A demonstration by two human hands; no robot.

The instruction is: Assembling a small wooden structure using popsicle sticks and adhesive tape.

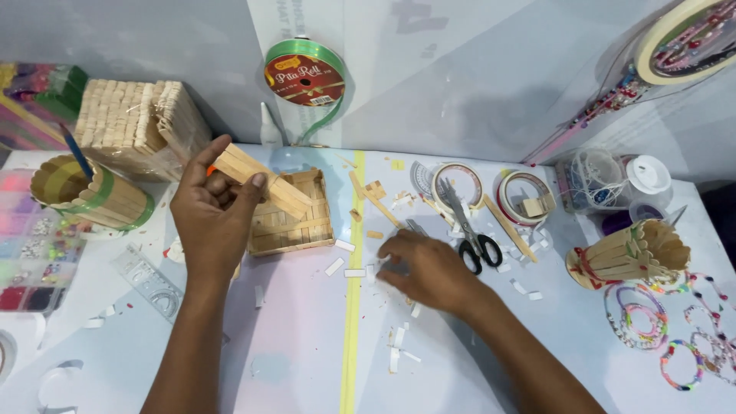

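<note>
Pale craft table [291, 353] littered with white paper scraps [345, 261].

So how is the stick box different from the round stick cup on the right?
The stick box is square, low and flat on the table; the stick cup is round, taller and lies tipped on its side. The left hand holds sticks over the box, while nobody touches the cup. Both are built from pale wooden craft sticks.

A handicraft worktable is shown: bundles of wooden craft sticks [134, 123], a half-built stick box [295, 211], scissors [468, 230], tape rolls [458, 184], a green ribbon spool [305, 73], bead trays [31, 245] and beaded bracelets [640, 318] are spread across it.
</note>
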